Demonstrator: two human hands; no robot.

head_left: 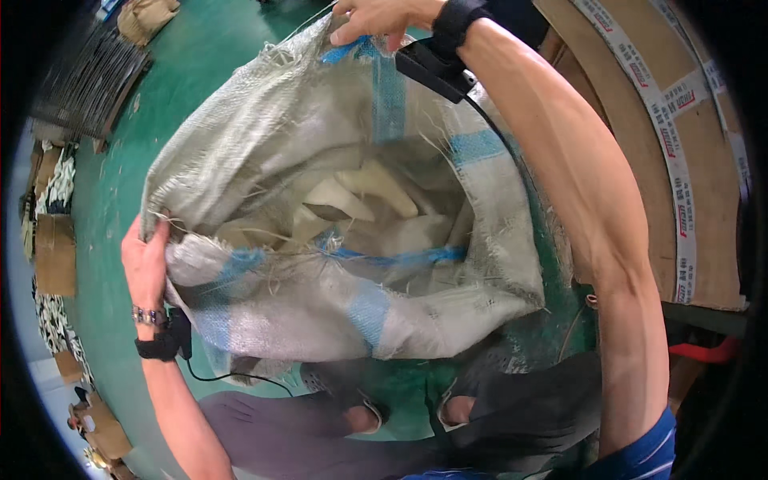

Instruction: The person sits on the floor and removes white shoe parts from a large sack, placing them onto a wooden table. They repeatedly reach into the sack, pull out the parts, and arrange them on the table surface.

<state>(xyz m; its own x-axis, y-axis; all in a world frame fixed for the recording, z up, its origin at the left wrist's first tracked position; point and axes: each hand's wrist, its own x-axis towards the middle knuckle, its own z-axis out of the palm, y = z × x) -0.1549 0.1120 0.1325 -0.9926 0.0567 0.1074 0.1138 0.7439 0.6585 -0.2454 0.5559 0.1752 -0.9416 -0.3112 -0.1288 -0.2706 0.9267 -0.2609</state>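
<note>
White woven sack (432, 324) stood on green floor (108, 304), just beyond feet, between both arms. Left rim pinched narrowly by left hand (146, 260); far rim gripped by right hand (376, 20), fingers closed on fabric. Rim held at two well-separated points, presumably because limp mouth would otherwise sag over pale pieces (384, 188) contained inside.

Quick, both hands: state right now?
Left hand: closed, holding the left rim of the woven sack.
Right hand: closed, holding the sack's far rim.
</note>
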